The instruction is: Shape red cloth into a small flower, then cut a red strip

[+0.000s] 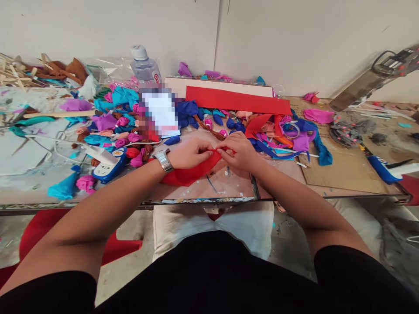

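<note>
Pinching the upper edge of a red crepe piece (188, 175) with both the left hand (188, 153) and the right hand (241, 152), fingers closed on it and almost meeting at the middle. Keeping the two grips that close together, seemingly for controlling a short stretch of edge rather than tugging the whole piece. Letting the rest of the piece trail down and to the left over the near part of the desk (229, 186), lying flat there and so not dragging on the pinched edge. Resting both wrists low on the desk for steadiness, and wearing a metal wristwatch (163, 160) on the left one. Not managing to tell whether the edge is being rolled or only creased, with the fingers hiding it.

Keeping a heap of rolled buds (114, 126) in pink, purple, blue and teal just behind the hands, within easy reach. Leaving a long red sheet (237, 101) further back near the wall, flat and uncrumpled, clear of the clutter. Leaving a water bottle (144, 65) upright behind the heap, a white and blue power strip (108, 168) to the left, and a cardboard sheet (343, 170) to the right.
</note>
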Tool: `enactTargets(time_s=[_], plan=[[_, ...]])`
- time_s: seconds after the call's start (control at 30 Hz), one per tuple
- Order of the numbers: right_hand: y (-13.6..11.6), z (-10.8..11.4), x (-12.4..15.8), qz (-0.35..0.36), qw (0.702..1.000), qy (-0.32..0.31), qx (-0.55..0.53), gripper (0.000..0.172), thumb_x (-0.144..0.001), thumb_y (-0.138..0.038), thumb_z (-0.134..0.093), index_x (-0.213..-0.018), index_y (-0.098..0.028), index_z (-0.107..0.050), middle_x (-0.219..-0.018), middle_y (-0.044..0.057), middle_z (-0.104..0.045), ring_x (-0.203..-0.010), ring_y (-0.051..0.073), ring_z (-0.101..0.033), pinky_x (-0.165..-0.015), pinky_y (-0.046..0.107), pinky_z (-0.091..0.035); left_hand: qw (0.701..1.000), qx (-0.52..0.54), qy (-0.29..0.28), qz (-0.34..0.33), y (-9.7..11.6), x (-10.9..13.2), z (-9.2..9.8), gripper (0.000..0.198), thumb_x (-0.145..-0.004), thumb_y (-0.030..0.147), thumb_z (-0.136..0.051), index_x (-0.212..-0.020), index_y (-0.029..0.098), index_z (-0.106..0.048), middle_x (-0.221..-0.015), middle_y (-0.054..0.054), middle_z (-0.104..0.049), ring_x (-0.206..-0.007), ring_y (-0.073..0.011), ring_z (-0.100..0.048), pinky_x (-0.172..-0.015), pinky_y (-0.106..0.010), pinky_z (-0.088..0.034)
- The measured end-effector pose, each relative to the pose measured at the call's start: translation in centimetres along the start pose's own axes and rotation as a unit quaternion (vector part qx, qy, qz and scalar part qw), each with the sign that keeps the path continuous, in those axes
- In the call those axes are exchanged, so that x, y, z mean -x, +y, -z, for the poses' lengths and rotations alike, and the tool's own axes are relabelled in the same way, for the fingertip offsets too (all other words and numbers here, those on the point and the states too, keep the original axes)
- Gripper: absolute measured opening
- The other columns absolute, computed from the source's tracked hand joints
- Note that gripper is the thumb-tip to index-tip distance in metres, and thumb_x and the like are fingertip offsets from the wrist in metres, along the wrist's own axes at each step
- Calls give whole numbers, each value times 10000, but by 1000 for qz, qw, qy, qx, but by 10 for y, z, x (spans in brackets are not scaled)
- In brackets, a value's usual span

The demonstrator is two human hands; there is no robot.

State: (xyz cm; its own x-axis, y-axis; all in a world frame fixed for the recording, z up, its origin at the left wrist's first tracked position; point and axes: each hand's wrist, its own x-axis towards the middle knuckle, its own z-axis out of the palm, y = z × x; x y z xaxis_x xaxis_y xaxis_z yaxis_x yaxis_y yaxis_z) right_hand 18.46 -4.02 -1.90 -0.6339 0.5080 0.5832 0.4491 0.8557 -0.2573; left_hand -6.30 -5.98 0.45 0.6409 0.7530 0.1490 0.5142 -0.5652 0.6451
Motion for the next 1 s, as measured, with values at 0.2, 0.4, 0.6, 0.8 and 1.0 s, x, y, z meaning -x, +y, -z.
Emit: enactTargets(time_s=[0.2, 0.4, 0.6, 0.8, 1.0], plan=[[1, 3, -1, 33, 999, 5, 5, 178, -1055, -346, -625, -1016, -268, -781, -932, 45, -819, -947, 246, -702, -952, 454, -462, 996, 85, -5, 28, -3, -2, 1, 297, -980, 359, -541, -910, 159, -748, -741, 9, -637, -673, -129, -505, -668, -286, -410], [-1, 6, -1, 43, 999, -3, -14, 141, -1040, -337, -658, -1043, -296, -793, -954, 46, -813, -947, 235, -715, -993, 469, -481, 990, 135, -14, 45, -4, -2, 2, 268, -942, 343, -556, -880, 160, -741, -775, -5, -656, -727, -147, -552, -741, -314, -468], [-4, 8, -1, 46, 999, -6, 0, 154, -1040, -345, -650, -1026, -302, -796, -967, 47, -818, -984, 251, -709, -1014, 492, -473, 992, 122, 0, 36, 1, -2, 3, 402, -1018, 468, -533, -834, 164, -719, -715, -2, -584, -682, -140, -487, -669, -304, -417], [-6, 8, -1, 31, 1000, -2, 3, 143, -1027, -355, -662, -1026, -280, -784, -985, 54, -814, -999, 263, -697, -1015, 493, -457, 997, 69, 37, -15, 5, -2, 0, 381, -1028, 445, -546, -817, 167, -697, -689, 6, -580, -651, -126, -475, -639, -285, -381], [-9, 9, -2, 26, 1000, -8, 3, 147, -1020, -311, -626, -972, -266, -757, -984, 57, -819, -1018, 275, -698, -999, 489, -461, 994, -53, 77, -49, 11, 3, -5, 299, -1022, 359, -541, -876, 177, -729, -730, -14, -664, -681, -150, -537, -688, -309, -405]])
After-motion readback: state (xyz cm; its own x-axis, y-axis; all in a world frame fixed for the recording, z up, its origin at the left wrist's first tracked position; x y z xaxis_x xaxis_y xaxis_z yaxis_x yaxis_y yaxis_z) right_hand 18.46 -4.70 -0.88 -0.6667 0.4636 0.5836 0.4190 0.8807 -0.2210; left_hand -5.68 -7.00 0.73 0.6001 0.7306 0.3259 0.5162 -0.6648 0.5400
